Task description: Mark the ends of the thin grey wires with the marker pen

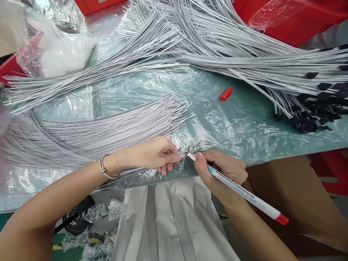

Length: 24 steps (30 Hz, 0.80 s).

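Observation:
My left hand (154,154) is closed near the table's front edge, pinching the ends of a few thin pale wires (182,154) between thumb and fingers. In my right hand (223,168) is a white marker pen (241,192) with a red end and blue print. Its red tip is at the wire ends, just beyond my left fingertips; whether it touches them I cannot tell. Beyond my left hand lies a wide bundle of thin grey-white wires (108,134), spread flat. A red pen cap (226,93) rests by itself on the plastic sheet.
Clear plastic sheeting covers the green table (244,134). Large heaps of grey wires (212,36) lie at the back, some with black ends (312,112) at right. Red bins (296,21) and a plastic bag (59,54) stand behind. A cardboard box (293,195) is below right.

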Available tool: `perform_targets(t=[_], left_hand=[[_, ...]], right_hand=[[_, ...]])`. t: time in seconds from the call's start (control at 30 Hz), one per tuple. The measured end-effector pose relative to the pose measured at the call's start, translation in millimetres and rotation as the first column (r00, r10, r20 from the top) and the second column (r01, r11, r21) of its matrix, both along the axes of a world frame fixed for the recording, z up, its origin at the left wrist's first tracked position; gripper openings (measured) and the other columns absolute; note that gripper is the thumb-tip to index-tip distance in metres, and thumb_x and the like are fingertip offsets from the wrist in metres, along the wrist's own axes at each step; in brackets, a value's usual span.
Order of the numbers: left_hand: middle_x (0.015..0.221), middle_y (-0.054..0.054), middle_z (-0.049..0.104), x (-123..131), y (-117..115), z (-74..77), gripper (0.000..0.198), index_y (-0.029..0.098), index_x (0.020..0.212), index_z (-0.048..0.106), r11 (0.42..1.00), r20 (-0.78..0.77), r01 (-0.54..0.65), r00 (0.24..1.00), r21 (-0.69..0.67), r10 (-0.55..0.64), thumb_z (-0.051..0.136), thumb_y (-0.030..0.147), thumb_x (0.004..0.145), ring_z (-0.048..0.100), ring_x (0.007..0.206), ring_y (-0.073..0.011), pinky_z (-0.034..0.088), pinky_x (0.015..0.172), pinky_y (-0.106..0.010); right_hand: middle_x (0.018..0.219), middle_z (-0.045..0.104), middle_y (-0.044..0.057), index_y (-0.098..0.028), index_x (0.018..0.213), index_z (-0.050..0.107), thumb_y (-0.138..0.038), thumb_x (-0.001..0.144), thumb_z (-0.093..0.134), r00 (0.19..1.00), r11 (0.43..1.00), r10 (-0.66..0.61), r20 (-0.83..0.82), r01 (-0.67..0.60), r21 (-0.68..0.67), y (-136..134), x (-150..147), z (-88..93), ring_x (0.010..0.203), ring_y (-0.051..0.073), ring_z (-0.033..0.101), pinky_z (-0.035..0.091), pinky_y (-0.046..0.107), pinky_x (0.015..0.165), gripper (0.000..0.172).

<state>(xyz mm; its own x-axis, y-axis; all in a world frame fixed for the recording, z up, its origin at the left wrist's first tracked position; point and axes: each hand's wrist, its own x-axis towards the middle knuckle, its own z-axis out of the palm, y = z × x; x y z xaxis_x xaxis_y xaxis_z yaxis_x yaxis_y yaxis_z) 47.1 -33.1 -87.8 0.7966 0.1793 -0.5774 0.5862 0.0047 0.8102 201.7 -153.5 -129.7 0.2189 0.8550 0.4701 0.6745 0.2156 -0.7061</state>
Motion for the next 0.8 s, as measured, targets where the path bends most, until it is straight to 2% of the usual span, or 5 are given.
perform_targets(t=[0.13, 0.3, 0.63, 0.8], left_hand=[[0.065, -0.003, 0.064, -0.7, -0.2, -0.6, 0.029, 0.014, 0.073, 0.057, 1.000, 0.007, -0.003, 1.000, -0.001, 0.003, 0.047, 0.035, 0.091, 0.062, 0.052, -0.0120, 0.048, 0.045, -0.018], [0.064, -0.003, 0.064, 1.2, 0.0, 1.5, 0.027, 0.014, 0.074, 0.058, 1.000, -0.005, 0.003, 1.000, 0.006, -0.003, 0.048, 0.033, 0.090, 0.061, 0.050, -0.0113, 0.048, 0.045, -0.018], [0.065, -0.003, 0.064, 0.3, -0.2, 1.8, 0.030, 0.014, 0.070, 0.055, 1.000, 0.002, 0.009, 1.000, 0.019, -0.009, 0.047, 0.034, 0.091, 0.062, 0.051, -0.0105, 0.049, 0.046, -0.017], [0.065, -0.003, 0.064, 0.2, -0.5, 1.9, 0.031, 0.013, 0.071, 0.056, 0.999, 0.005, 0.016, 1.000, 0.032, -0.016, 0.047, 0.035, 0.091, 0.062, 0.051, -0.0113, 0.049, 0.046, -0.018]], right_hand=[[0.047, 0.044, -0.006, -0.020, 0.060, 0.051, -0.011, 0.082, 0.058, 0.999, 1.000, 0.001, -0.042, 0.000, 0.008, -0.1, -0.7, 0.2, 0.042, 0.008, 0.036, 0.033, 0.024, 0.044, 0.024], [0.047, 0.048, -0.005, -0.020, 0.060, 0.053, -0.014, 0.083, 0.057, 1.000, 1.000, -0.011, 0.005, 0.011, -0.027, -1.5, -0.4, -0.9, 0.042, 0.009, 0.041, 0.034, 0.025, 0.045, 0.024], [0.045, 0.041, -0.006, -0.019, 0.055, 0.047, -0.011, 0.081, 0.057, 0.999, 1.000, -0.009, 0.038, 0.008, 0.007, 0.6, -0.5, 0.5, 0.040, 0.007, 0.034, 0.031, 0.024, 0.043, 0.029], [0.045, 0.039, -0.006, -0.018, 0.054, 0.046, -0.008, 0.079, 0.058, 1.000, 0.999, 0.012, -0.004, -0.012, 0.034, 1.9, 0.1, 0.0, 0.039, 0.006, 0.033, 0.027, 0.025, 0.041, 0.029]])
